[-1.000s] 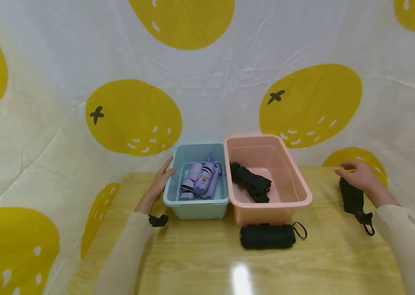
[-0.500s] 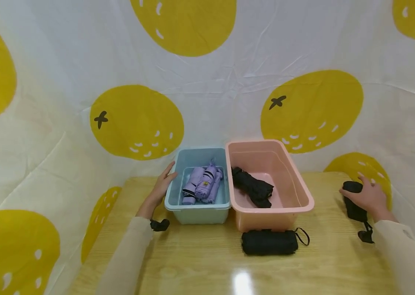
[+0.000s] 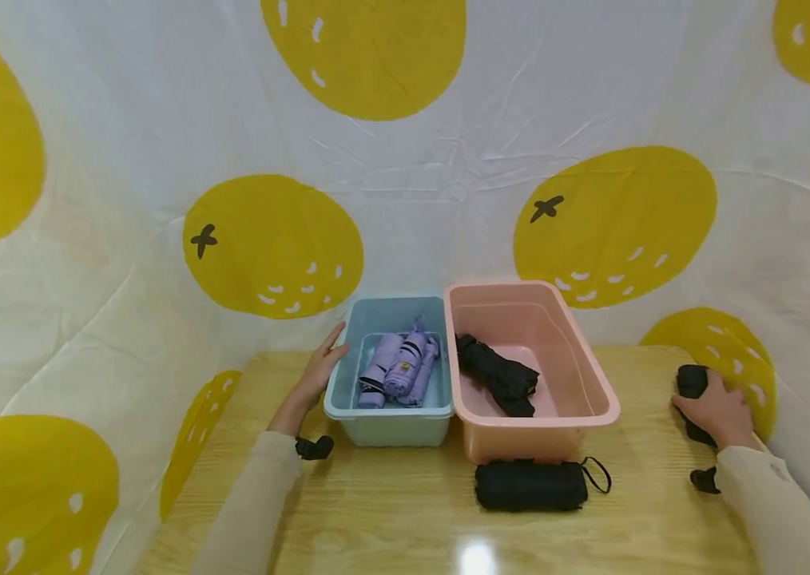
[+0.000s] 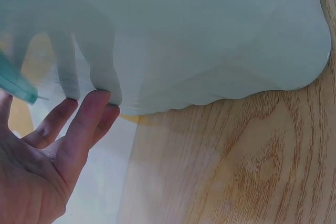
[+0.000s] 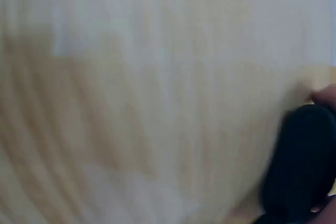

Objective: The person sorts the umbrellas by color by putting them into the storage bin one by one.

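At the far right of the head view, my right hand grips a black folded umbrella. The right wrist view is blurred, but fingers show at both ends of that umbrella. My left hand rests against the left side of a light blue bin. Its fingers are extended in the left wrist view, fingertips at the bin's smooth outer wall. Several lilac folded umbrellas lie inside this bin.
A pink bin stands beside the blue one and holds a black folded umbrella. Before it, another black umbrella with a wrist loop lies on the wooden table. A patterned cloth hangs behind and around the sides.
My right hand has come down from above the black umbrella at the right and taken hold of it. The left hand stays at the blue bin. The head view has tilted slightly up.
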Motion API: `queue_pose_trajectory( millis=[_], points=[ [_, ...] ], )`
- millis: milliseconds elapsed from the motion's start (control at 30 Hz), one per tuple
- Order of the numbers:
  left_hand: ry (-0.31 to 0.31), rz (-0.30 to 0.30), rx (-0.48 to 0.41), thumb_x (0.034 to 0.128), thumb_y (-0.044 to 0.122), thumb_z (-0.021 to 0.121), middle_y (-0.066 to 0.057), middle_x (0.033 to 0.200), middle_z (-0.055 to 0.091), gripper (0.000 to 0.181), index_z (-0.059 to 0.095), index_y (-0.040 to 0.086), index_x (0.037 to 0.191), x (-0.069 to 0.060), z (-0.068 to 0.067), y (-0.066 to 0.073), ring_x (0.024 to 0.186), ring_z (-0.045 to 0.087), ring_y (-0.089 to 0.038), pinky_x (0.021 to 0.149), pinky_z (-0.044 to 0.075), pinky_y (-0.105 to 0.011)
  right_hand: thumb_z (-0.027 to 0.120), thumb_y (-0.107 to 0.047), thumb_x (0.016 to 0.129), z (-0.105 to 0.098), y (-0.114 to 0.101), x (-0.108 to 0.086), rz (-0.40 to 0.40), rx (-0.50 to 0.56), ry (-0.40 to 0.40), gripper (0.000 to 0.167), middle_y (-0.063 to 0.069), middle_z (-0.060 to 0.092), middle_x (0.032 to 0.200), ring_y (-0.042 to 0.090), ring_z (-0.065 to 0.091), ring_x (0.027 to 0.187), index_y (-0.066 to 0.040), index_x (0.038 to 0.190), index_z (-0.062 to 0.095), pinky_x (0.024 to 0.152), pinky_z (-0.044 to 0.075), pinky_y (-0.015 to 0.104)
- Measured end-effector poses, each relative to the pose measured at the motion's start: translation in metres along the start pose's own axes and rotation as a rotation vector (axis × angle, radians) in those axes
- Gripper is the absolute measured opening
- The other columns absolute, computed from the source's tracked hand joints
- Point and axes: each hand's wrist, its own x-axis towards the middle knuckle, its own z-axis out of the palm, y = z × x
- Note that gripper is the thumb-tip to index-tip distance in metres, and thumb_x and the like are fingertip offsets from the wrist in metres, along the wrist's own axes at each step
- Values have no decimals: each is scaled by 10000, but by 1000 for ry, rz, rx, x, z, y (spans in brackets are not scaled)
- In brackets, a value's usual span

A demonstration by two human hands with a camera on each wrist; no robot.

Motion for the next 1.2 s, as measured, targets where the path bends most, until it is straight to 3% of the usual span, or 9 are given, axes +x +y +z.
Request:
queue_pose_trajectory(
  millis=[167,300,433,600,800,1200],
  points=[
    [-13,-12,-18,1020,412,477,-21,1594,192,626,206,267,1567,0,3,1,1346,351,-312,1053,324,-514,539,-550,909,6,3,-11,-2,-34,19,1014,583,234,1148,698,302,947,115,1481,29,734,255,733],
    [-38,-30,-51,1027,356,484,-64,1597,176,628,195,223,1570,-6,3,14,1357,331,-351,1057,310,-529,542,-568,901,15,0,-14,-1,-37,42,989,573,258,1141,676,333,931,69,1501,81,669,310,693],
    [-60,-37,-55,1035,317,474,-114,1594,173,622,178,204,1570,-13,2,28,1346,347,-397,1036,343,-526,569,-564,885,23,-10,-14,-26,-35,63,965,531,295,1160,641,398,920,32,1511,138,587,381,630],
    [-53,-58,-46,1033,334,475,-111,1591,181,613,187,240,1567,-17,1,31,1346,349,-384,1034,347,-509,589,-553,877,32,-31,-13,-68,-29,36,954,498,282,1203,622,464,903,-11,1523,143,581,404,630],
    [-48,-51,-48,1039,315,466,-109,1595,166,605,186,227,1568,-20,-1,33,1355,324,-371,1049,319,-533,599,-528,878,39,-53,-12,-106,-9,24,948,507,291,1235,633,452,960,4,1522,149,645,417,656],
    [-58,-42,-45,1042,313,458,-106,1595,165,609,178,210,1572,-18,-1,36,1360,314,-377,1050,317,-532,633,-562,866,35,-86,-19,-151,176,5,940,435,338,1354,613,385,1129,67,1464,275,863,358,689]
  ],
)
